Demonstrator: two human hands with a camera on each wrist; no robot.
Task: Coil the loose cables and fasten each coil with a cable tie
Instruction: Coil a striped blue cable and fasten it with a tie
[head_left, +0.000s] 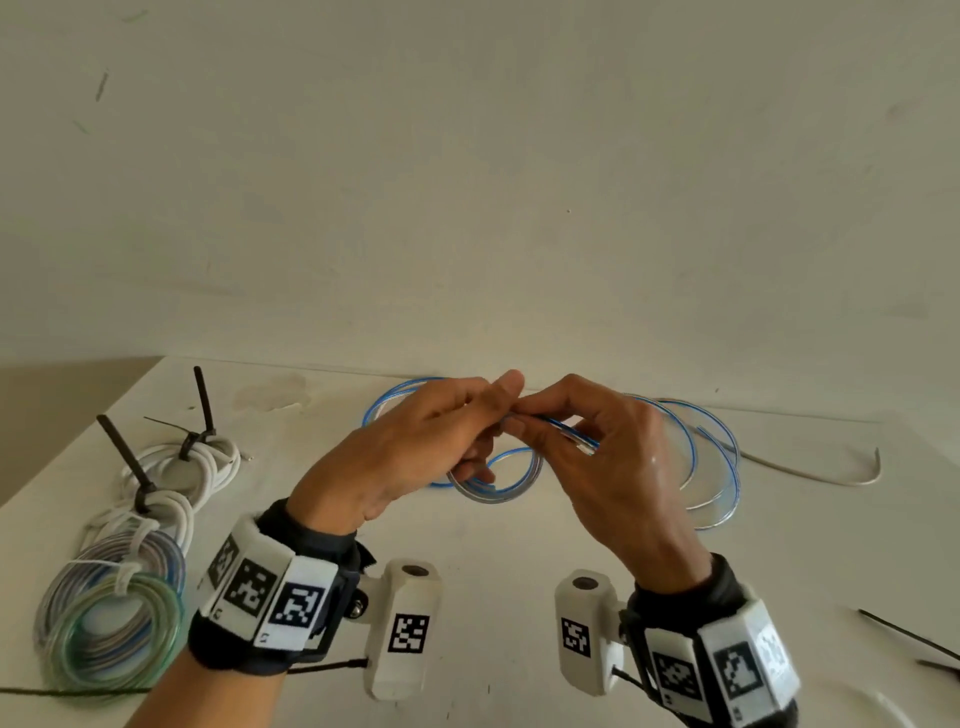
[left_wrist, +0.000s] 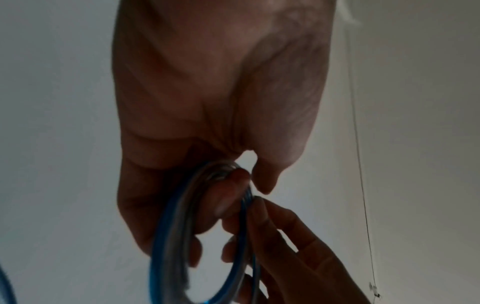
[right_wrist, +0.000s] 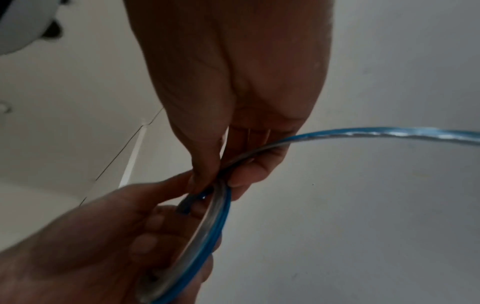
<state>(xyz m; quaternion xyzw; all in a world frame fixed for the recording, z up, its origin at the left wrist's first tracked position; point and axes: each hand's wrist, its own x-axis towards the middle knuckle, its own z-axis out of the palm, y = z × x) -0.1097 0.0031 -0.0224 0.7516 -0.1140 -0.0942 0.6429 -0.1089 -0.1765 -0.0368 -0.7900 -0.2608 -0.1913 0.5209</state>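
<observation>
Hands pinch glossy blue-striped clear cable wound into round loops.

Head view: we look forward and down from above onto table, both hands mid-frame, wall behind. Left wrist view: we look along left hand, very close, toward fingertips. Right wrist view: same along right hand. All three share blue cable where fingers meet.
</observation>
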